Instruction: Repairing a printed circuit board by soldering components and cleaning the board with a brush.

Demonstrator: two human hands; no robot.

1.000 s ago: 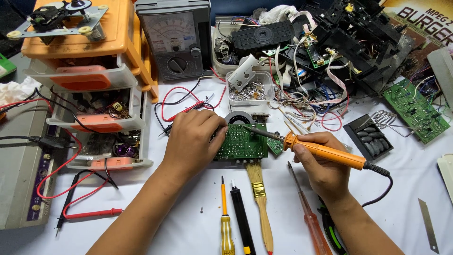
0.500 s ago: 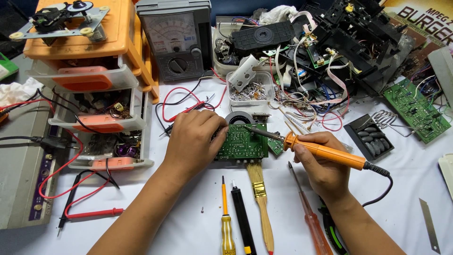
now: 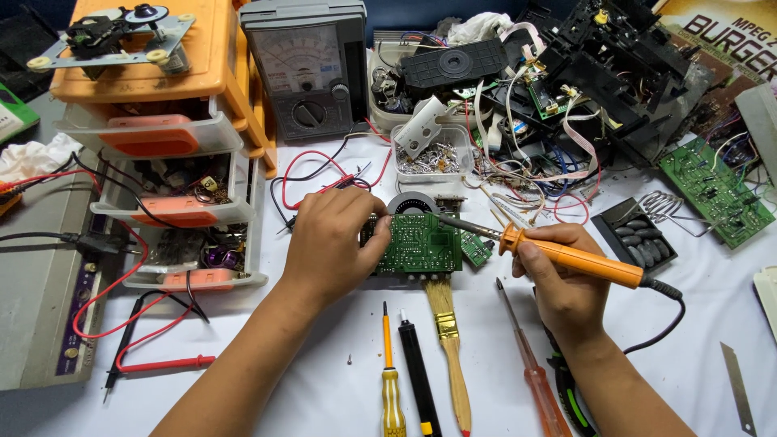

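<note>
A green circuit board (image 3: pixel 421 244) lies in the middle of the white bench, solder side up. My left hand (image 3: pixel 328 243) rests on its left edge and grips it. My right hand (image 3: pixel 566 279) holds an orange-handled soldering iron (image 3: pixel 579 259); its metal tip points left and touches the board's upper edge near a grey roll of solder (image 3: pixel 413 202). The iron's black cord runs off to the right.
A paintbrush (image 3: pixel 450 340), screwdrivers (image 3: pixel 392 380) (image 3: pixel 530 372) and a black pen (image 3: pixel 417 372) lie in front. An orange drawer unit (image 3: pixel 162 137) stands left, an analog meter (image 3: pixel 307 69) behind, tangled wires and black parts (image 3: pixel 583 89) back right, another green board (image 3: pixel 712 190) right.
</note>
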